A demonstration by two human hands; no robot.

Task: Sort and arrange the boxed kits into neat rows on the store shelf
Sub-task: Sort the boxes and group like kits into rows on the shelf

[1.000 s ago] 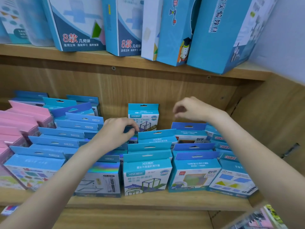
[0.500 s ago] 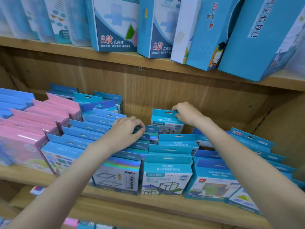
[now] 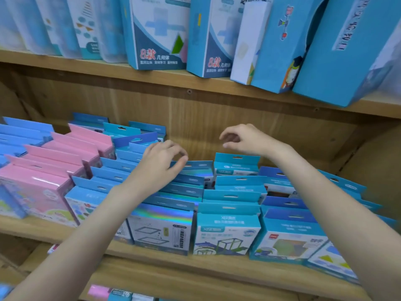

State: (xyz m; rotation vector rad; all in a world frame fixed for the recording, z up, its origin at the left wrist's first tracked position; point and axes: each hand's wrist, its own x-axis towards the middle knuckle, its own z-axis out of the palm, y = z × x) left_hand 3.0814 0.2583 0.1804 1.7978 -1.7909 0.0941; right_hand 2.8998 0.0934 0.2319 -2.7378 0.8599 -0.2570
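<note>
Wooden store shelf [image 3: 217, 268]: blue and pink cardboard boxed kits [image 3: 227, 227] standing front-to-back in rows, hang-tabs up. Left hand [image 3: 160, 164], fingers curled onto the holographic row's rear tabs, seemingly squaring them. Right hand [image 3: 245, 139] hovers at 12 o'clock of the teal row, loosely curled, grasping nothing.

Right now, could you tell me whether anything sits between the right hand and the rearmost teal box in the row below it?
Nothing visible does: the right hand hovers above the rearmost teal box with only open air between them.
</note>
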